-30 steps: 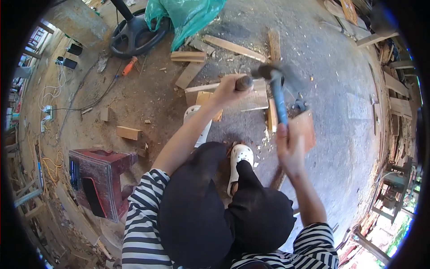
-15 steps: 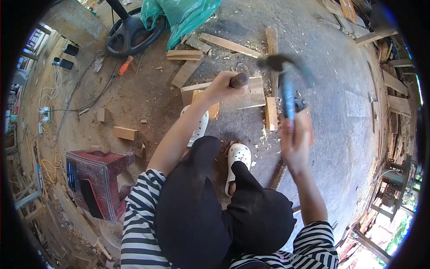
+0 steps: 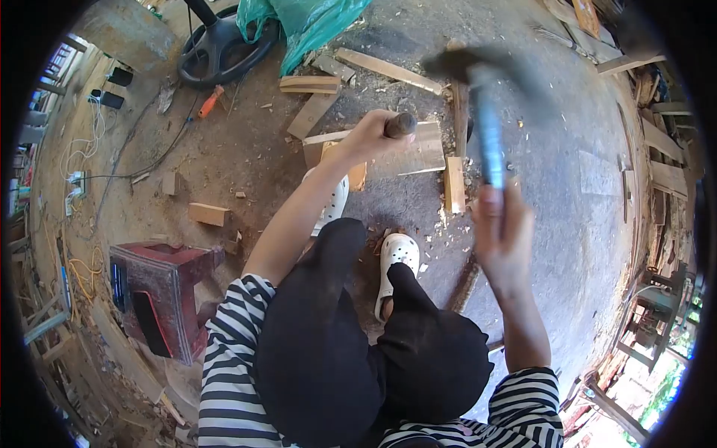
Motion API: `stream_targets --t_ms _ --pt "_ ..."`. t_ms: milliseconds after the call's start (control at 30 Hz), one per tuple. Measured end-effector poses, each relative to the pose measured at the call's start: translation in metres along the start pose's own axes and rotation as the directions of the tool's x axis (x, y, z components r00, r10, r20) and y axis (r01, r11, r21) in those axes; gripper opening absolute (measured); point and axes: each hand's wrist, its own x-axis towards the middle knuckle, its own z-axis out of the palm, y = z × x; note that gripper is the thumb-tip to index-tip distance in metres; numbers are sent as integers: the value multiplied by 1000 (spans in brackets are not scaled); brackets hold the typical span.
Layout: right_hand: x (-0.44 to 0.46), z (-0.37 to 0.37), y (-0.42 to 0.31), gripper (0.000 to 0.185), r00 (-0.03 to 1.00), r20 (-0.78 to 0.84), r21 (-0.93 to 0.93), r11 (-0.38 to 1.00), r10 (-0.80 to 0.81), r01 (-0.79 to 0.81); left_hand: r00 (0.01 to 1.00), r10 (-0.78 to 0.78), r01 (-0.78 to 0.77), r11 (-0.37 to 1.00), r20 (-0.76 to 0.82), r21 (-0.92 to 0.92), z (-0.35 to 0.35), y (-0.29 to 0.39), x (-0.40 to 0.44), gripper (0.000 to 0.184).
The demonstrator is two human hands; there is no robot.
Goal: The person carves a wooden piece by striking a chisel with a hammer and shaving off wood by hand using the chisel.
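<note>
My left hand (image 3: 371,136) is closed round a chisel (image 3: 402,125), and only its round wooden handle end shows; the blade is hidden below. Under that hand lies a flat wooden board (image 3: 422,153) on the floor, with a smaller wood block (image 3: 357,178) by its near side. My right hand (image 3: 502,228) grips a claw hammer (image 3: 489,138) by its blue handle. The hammer head is blurred by motion, raised to the right of the chisel and apart from it.
Another wood block (image 3: 454,185) stands right of the board. Offcuts and chips litter the floor. At left are a dark red wooden stool (image 3: 160,295), an orange-handled tool (image 3: 211,101) and cables. A steering wheel (image 3: 224,56) and green plastic bag (image 3: 317,26) lie at the back.
The hammer has risen towards the camera, its head now higher in view, and my right hand has shifted slightly right. My left hand has barely moved with the chisel.
</note>
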Motion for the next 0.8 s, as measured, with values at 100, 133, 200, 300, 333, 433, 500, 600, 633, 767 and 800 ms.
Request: stream_targets --t_ms 100,133,200,300,333,433,500,600,633,767,800 --pt "-5 -8 -13 33 992 -125 336 941 12 31 1000 7 -7 1000 17 -17 -2 6 0 22" --pt "-6 7 2 33 992 -125 337 941 11 32 999 33 -33 999 12 2 -2 8 0 23" --pt "-11 54 52 32 933 -313 61 977 -176 205 1000 14 -13 1000 16 -25 -2 4 -1 20" --pt "-13 42 45 29 995 49 -134 987 93 -85 999 32 -31 999 23 -37 -2 -3 4 18" --pt "-6 30 33 29 995 45 -131 988 88 -81 999 46 -45 999 28 -30 -3 -4 3 17" --pt "0 3 15 37 999 -25 8 999 37 -36 999 46 -45 998 19 -44 -2 4 5 24" --pt "-4 -7 -9 39 993 -108 175 984 48 -28 999 43 -44 999 -4 -32 2 3 0 25" --pt "-7 17 13 41 970 -243 363 926 -11 102 1000 9 -9 1000 27 -13 -3 8 1 24" --pt "-16 43 40 39 974 -218 130 988 -56 86 999 6 -4 999 31 -53 -3 7 1 20" --pt "-17 50 48 34 980 -11 -72 978 198 -198 998 62 -61 997 21 -52 -1 -1 5 17" --pt "-16 40 43 30 975 21 -82 972 222 -219 999 43 -41 998 27 -53 0 1 -2 17"
